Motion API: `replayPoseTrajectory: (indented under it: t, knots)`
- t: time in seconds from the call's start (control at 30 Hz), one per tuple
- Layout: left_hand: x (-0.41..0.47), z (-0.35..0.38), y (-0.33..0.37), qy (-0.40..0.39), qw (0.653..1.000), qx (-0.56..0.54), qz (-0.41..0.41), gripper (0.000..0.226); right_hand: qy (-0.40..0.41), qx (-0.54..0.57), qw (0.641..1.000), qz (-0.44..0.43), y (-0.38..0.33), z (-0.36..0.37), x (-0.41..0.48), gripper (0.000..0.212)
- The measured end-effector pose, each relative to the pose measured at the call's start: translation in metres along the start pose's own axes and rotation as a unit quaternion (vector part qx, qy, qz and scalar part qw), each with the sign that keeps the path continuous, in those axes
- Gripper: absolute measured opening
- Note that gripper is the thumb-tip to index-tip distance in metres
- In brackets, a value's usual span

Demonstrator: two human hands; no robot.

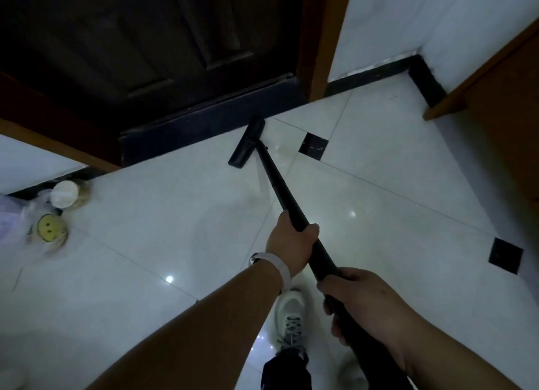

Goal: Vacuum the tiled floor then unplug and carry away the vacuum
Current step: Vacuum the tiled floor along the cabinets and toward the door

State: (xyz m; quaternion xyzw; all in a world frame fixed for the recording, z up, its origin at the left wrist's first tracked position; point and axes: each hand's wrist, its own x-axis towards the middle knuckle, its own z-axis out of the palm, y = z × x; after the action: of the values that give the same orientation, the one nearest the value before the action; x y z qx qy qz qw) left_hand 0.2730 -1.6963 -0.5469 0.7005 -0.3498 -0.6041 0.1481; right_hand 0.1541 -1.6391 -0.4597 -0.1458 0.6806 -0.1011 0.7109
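1. My left hand [291, 245] is out in front. Its fingers [310, 229] are wrapped tight around the wand [280, 191], higher up than my other hand.
2. My left arm is bare and comes in from the bottom left. It reaches straight out. A white band [280, 265] sits on that wrist.
3. My right hand [367, 305] is lower and closer to me. It is closed around the same wand, with the back of the hand facing up.
4. My right arm is bare too and comes in from the bottom right.
5. One foot in a white shoe [290, 313] stands between my arms, below my hands.
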Motion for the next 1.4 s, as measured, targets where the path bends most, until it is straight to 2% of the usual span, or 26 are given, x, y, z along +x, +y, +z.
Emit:
replayPoseTrajectory:
  t: [0.23, 0.5, 0.87, 1.0, 1.4]
  knots:
    - [0.027, -0.033, 0.011, 0.0, 1.0, 0.02, 0.011, 0.054, -0.011, 0.033, 0.999, -0.008, -0.028, 0.025, 0.02, 0.015]
    - [0.034, -0.004, 0.021, -0.005, 0.999, 0.03, 0.02, 0.067, -0.005, 0.063, 0.998, -0.001, -0.026, 0.001, 0.025, 0.015]
    - [0.013, 0.029, 0.02, 0.019, 0.999, 0.032, -0.008, 0.062, -0.029, 0.039, 0.999, 0.02, -0.013, -0.036, 0.014, 0.025]
    - [0.001, 0.025, 0.012, 0.044, 0.999, 0.012, -0.02, 0.051, -0.058, 0.032, 0.998, 0.016, -0.01, -0.036, 0.007, 0.014]
    - [-0.02, -0.001, -0.019, 0.106, 0.993, -0.023, -0.045, 0.043, -0.108, -0.07, 0.992, 0.007, -0.002, -0.012, 0.006, 0.013]
